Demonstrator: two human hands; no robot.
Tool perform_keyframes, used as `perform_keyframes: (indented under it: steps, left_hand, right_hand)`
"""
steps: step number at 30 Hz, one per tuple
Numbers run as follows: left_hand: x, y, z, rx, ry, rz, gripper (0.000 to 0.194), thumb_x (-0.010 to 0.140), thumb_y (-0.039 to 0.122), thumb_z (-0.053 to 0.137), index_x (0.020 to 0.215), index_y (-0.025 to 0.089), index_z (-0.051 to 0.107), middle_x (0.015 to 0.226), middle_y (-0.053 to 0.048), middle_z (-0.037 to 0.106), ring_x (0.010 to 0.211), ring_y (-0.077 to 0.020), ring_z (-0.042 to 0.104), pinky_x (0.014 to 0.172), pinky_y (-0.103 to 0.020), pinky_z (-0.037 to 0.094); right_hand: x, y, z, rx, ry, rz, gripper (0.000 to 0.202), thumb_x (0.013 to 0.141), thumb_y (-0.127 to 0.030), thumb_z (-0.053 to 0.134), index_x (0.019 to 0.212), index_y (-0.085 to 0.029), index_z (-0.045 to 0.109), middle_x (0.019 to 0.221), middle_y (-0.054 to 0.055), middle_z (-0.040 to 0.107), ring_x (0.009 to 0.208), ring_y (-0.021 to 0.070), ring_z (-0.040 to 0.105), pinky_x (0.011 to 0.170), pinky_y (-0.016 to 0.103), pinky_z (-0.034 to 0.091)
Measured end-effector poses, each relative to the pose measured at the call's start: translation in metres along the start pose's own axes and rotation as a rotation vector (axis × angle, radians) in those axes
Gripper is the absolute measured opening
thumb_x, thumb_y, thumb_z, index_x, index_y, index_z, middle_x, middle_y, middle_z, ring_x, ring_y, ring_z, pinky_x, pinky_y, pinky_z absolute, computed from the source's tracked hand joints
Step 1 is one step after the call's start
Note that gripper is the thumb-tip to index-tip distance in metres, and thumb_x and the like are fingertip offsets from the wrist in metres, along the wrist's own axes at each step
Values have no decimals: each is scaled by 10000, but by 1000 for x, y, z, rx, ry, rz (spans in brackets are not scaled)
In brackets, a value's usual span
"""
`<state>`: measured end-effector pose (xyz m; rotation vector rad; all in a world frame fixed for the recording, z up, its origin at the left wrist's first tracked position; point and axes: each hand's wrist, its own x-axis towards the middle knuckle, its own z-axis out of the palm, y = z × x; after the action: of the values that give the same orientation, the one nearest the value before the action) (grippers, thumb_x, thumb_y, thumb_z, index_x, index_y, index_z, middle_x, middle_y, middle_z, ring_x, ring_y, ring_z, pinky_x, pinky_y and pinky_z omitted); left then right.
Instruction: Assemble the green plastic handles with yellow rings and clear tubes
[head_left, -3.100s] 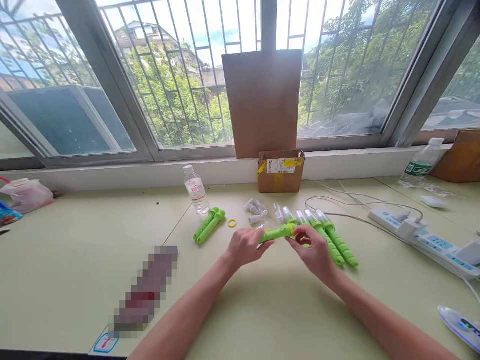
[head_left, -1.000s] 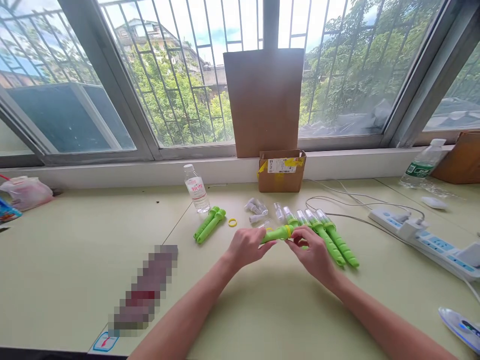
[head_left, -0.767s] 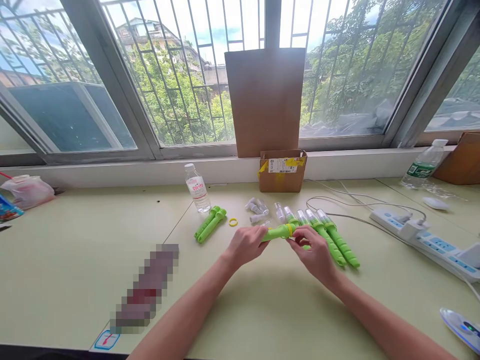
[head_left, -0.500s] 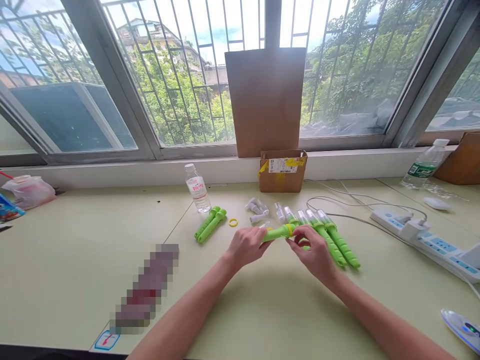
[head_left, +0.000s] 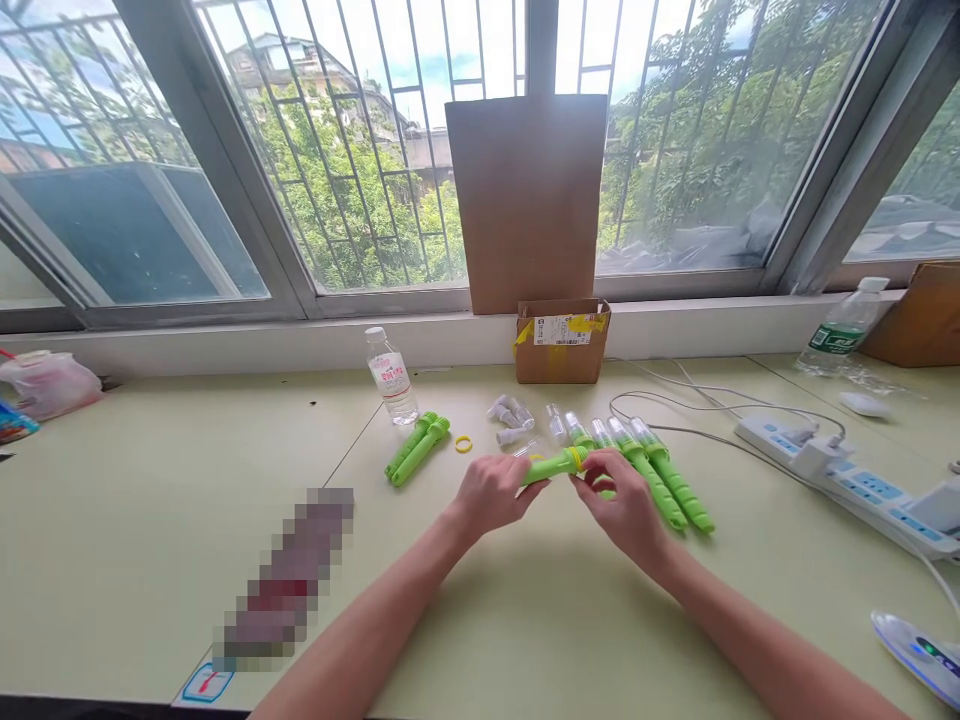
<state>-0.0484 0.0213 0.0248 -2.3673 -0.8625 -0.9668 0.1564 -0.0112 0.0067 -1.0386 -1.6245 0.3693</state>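
My left hand (head_left: 491,495) is closed around a green plastic tube (head_left: 550,468), held nearly level above the table. At the tube's right end sits a yellow ring (head_left: 576,458), and the fingers of my right hand (head_left: 624,500) pinch it there. Beyond my right hand lie several green tubes with clear tips (head_left: 660,470), side by side. Behind the held tube are loose clear plastic caps (head_left: 514,413). Two green tubes without clear tips (head_left: 421,448) lie to the left, with a loose yellow ring (head_left: 463,444) beside them.
A water bottle (head_left: 391,378) stands behind the left tubes. Against the window ledge is a small cardboard box (head_left: 561,358). A white power strip (head_left: 847,480) with cables lies at the right, near another bottle (head_left: 840,330). A blurred-out object (head_left: 292,570) lies at left.
The view has shifted slightly. Both hands keep the same hold on the tube and its ring, with almost no visible movement.
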Motion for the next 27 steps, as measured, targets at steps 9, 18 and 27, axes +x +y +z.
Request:
perform_keyframes:
  steps: [9, 18, 27]
  left_hand:
    - [-1, 4, 1, -38, -35, -46, 285, 883, 387, 514, 701, 169, 534, 515, 13, 555, 429, -116, 512, 447, -248, 314]
    - [-3, 3, 4, -103, -49, -108, 271, 873, 393, 526, 719, 172, 552, 515, 11, 554, 434, -104, 491, 440, -241, 275]
    - [-4, 5, 4, -215, -135, -229, 272, 871, 421, 512, 767, 175, 564, 505, 21, 536, 417, -102, 444, 436, -228, 270]
  right_hand:
    - [-2, 1, 1, -10, 6, 26, 130, 853, -274, 614, 895, -215, 506, 805, 5, 566, 628, 137, 607, 549, 286, 559]
    - [-1, 1, 0, 16, 34, -20, 85, 851, -248, 622, 845, -210, 546, 846, 16, 565, 602, 114, 580, 536, 268, 547]
    - [-1, 1, -2, 11, 24, -25, 89, 859, -261, 610, 850, -211, 538, 866, 20, 571, 619, 122, 594, 547, 274, 555]
